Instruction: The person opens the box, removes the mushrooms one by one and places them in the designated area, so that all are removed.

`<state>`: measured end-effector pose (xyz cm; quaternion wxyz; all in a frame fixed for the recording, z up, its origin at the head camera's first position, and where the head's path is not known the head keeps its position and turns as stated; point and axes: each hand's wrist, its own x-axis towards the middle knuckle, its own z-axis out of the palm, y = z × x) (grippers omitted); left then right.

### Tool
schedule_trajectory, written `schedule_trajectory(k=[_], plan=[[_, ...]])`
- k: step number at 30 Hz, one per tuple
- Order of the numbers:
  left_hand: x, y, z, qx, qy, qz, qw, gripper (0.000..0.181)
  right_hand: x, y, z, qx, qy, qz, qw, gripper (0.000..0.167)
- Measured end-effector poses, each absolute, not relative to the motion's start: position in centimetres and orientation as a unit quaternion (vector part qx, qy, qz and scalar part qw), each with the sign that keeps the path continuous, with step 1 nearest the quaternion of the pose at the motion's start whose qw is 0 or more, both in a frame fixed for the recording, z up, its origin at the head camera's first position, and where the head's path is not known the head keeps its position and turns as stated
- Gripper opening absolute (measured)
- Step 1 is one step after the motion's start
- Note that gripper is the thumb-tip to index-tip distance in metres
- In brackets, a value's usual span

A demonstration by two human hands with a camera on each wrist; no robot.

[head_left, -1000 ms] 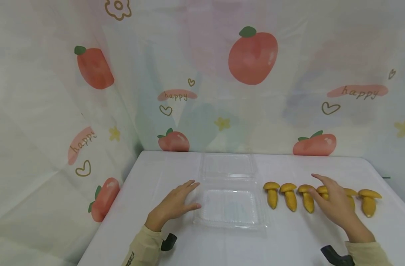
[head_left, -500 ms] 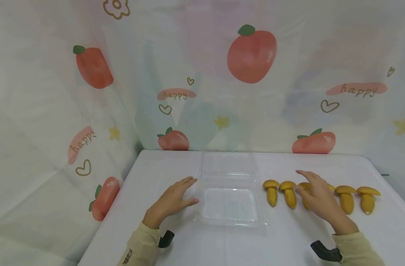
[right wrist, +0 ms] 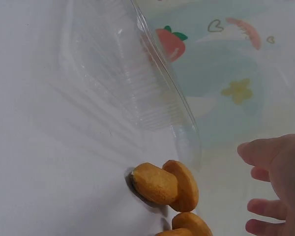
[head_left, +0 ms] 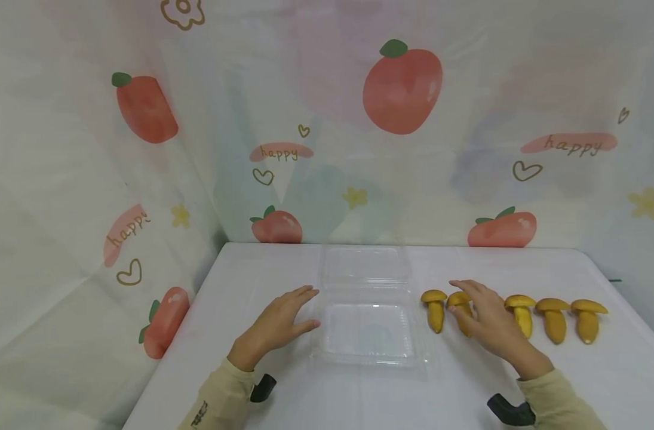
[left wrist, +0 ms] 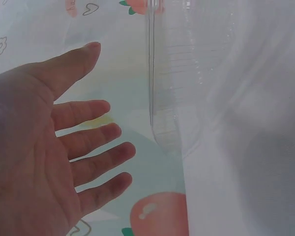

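A clear plastic clamshell box (head_left: 370, 360) lies with its lid raised away from me on the white table. To its right runs a row of several yellow-brown mushrooms (head_left: 555, 322); the leftmost mushroom (right wrist: 155, 184) lies close to the box. My right hand (head_left: 490, 325) hovers over the left part of the row, hiding part of it, fingers extended and nothing held. Left of the box, my left hand (head_left: 275, 325) is in the air with fingers spread. In the left wrist view its palm (left wrist: 34, 152) shows bare, apart from the box wall.
A patterned cloth backdrop (head_left: 327, 89) with printed fruit stands behind the table and along its left side. The white tabletop (head_left: 370, 400) extends in front of the box. A black wrist mount (head_left: 512, 411) sits under the right sleeve.
My right hand has swept left along the mushroom row, uncovering the mushrooms on the right. The left hand stays nearly where it was. Box and mushrooms keep their places.
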<state>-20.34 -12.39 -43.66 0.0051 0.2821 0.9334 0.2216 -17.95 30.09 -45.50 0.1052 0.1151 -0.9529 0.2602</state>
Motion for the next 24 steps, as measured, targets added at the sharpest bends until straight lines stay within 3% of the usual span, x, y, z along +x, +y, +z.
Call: schedule_trajectory(k=[15, 24], plan=[[-18.9, -12.1, -42.6, 0.302, 0.938, 0.168, -0.012, 0.063, -16.8, 26.2, -43.8, 0.164, -0.956, 0.226, 0.085, 0.051], [-18.4, -11.7, -42.0, 0.331, 0.932, 0.145, -0.029, 0.064, -16.5, 24.2, -43.3, 0.204, -0.950, 0.214, 0.103, 0.050]])
